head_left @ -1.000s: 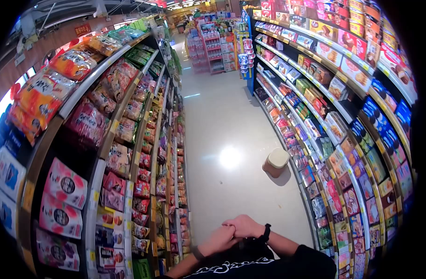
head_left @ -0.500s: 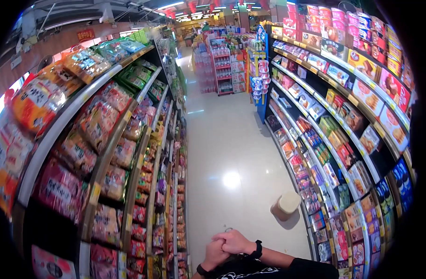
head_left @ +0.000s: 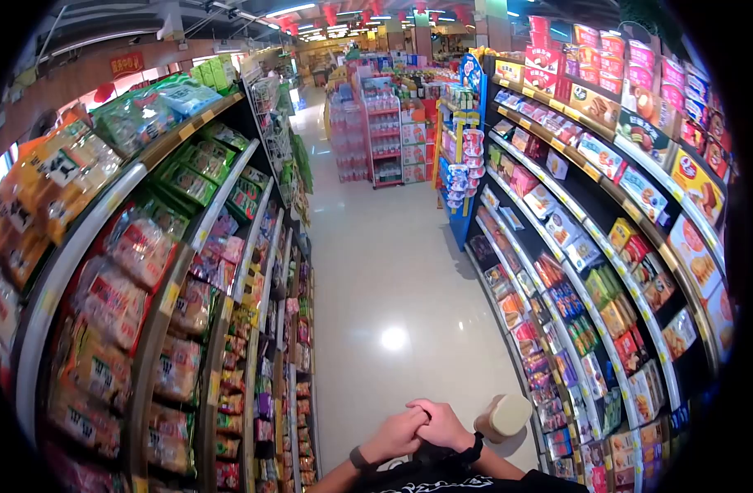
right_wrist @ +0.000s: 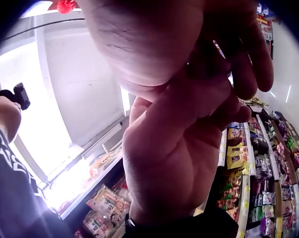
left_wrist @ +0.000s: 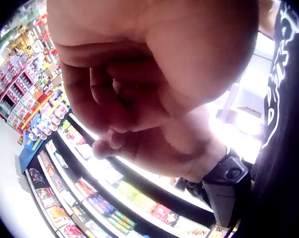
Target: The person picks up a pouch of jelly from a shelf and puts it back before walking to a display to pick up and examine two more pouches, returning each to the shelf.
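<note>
In the head view, my left hand (head_left: 395, 437) and right hand (head_left: 444, 425) are clasped together low in front of my dark shirt (head_left: 442, 485). The right hand lies over the left hand's fingers. From the left wrist view, the palm of the left hand (left_wrist: 154, 54) fills the top, with curled fingers meeting the right hand (left_wrist: 164, 148) below. Seen from the right wrist, the right hand (right_wrist: 154, 44) has bent fingers around the left hand (right_wrist: 172, 153). Only the other hand shows within either grip.
An aisle floor (head_left: 376, 271) runs ahead between a left shelf of bagged snacks (head_left: 105, 296) and a right shelf of boxed biscuits (head_left: 615, 172). A beige stool-like block (head_left: 508, 415) stands just right of my hands. Farther on are a blue-edged display rack (head_left: 463, 164) and a bottle rack (head_left: 385, 131).
The view has advanced along the aisle and tilted up. The beige block has come nearer, down beside my hands, and the far racks look larger. Both hands stay clasped.
</note>
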{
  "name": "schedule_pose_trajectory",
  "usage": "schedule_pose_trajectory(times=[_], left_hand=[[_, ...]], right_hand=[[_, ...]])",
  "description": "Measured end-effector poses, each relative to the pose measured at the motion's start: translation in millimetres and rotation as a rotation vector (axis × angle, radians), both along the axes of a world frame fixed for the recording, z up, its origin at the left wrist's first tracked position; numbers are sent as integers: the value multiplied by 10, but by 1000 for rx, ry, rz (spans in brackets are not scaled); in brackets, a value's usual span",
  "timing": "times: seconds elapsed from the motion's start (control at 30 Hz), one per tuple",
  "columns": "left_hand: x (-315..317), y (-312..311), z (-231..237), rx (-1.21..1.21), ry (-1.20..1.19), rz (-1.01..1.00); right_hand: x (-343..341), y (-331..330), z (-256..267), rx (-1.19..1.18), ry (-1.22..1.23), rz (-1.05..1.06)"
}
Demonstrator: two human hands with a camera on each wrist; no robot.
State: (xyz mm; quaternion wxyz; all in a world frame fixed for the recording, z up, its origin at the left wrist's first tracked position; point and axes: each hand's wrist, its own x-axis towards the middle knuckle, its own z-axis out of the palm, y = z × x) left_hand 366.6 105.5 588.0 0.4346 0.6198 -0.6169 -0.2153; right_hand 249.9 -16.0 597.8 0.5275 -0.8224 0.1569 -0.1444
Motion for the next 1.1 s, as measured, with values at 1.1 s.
schedule_pose_trajectory(times=[1.1], left_hand=[[6684, -5484, -419, -25, 89, 103]], right_hand=[[6885, -5719, -127, -42, 195, 294]])
